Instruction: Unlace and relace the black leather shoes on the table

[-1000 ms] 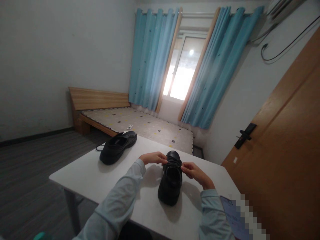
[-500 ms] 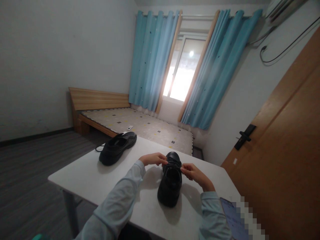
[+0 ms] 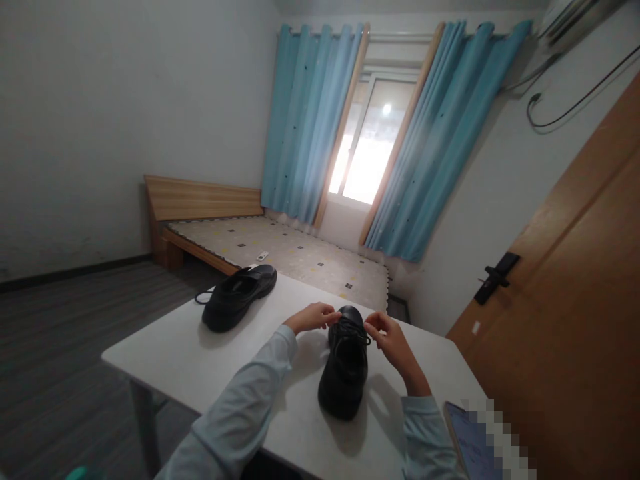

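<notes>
From the head view, a black lace-up shoe (image 3: 346,363) stands upright near the middle of the white worktop (image 3: 170,353), toe pointing away. Both forearms in pale sleeves reach forward and converge over its laces. The left hand (image 3: 313,316) pinches closed at the left side of the lacing, fingers curled; the right hand (image 3: 389,335) pinches at the right side, wrist bent. Each seems to grip a lace end, though the dark laces are hard to make out. A second black shoe (image 3: 238,297) lies well apart, at the worktop's far left corner.
</notes>
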`<move>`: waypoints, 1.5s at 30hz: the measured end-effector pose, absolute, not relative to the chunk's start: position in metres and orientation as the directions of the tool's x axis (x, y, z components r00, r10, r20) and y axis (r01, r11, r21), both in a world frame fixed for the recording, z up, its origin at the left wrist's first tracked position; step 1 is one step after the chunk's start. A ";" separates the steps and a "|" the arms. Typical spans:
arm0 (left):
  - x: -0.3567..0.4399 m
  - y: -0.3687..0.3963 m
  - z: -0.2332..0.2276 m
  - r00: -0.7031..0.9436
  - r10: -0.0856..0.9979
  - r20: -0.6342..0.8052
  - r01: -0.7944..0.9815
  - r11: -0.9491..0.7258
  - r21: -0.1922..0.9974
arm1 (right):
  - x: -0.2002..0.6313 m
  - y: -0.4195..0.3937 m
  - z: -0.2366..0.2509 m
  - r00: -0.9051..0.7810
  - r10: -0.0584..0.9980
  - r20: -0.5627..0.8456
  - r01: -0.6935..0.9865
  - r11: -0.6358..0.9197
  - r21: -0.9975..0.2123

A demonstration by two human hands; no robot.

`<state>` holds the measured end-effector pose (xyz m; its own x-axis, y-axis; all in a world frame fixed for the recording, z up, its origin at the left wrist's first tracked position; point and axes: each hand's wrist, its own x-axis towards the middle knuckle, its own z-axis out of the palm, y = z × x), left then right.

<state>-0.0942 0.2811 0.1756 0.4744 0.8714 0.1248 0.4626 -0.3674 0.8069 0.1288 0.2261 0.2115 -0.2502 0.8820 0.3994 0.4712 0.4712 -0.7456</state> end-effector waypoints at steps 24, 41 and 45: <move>-0.095 0.274 0.180 0.418 0.901 0.114 0.711 -0.403 0.577 | 0.056 0.131 0.199 -0.393 0.863 0.317 0.911 0.411 0.010; -0.095 0.273 0.180 0.411 0.905 0.107 0.723 -0.395 0.566 | 0.065 0.130 0.212 -0.322 0.860 0.397 0.923 0.379 -0.071; -0.096 0.273 0.180 0.398 0.909 0.119 0.733 -0.394 0.555 | 0.076 0.134 0.221 -0.297 0.841 0.452 0.911 0.392 -0.132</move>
